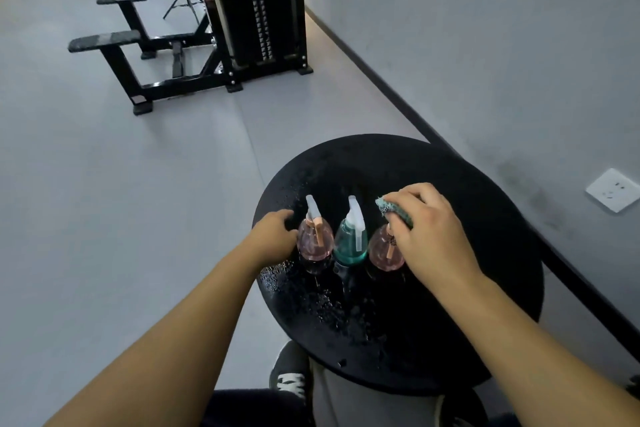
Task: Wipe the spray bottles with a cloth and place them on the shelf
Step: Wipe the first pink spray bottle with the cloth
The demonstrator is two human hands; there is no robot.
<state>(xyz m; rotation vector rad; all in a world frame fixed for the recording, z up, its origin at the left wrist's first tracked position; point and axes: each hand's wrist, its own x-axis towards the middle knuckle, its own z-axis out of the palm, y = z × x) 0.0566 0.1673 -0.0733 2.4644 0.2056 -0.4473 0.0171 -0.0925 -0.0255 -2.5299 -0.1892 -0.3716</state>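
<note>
Three spray bottles stand in a row on a round black table (pixel 485 218): a pink bottle (pixel 314 239) on the left, a teal bottle (pixel 350 243) in the middle, another pink bottle (pixel 382 251) on the right. My left hand (pixel 273 232) sits at the left side of the left pink bottle, fingers curled toward it; whether it grips the bottle I cannot tell. My right hand (pixel 429 229) holds a teal cloth (pixel 394 210) pressed over the top of the right pink bottle, hiding its nozzle.
Water droplets cover the table's near left part. A black weight machine (pixel 256 21) and benches (pixel 104 42) stand on the grey floor at the back left. A grey wall with a socket (pixel 613 189) runs along the right. My shoe (pixel 289 378) shows below the table.
</note>
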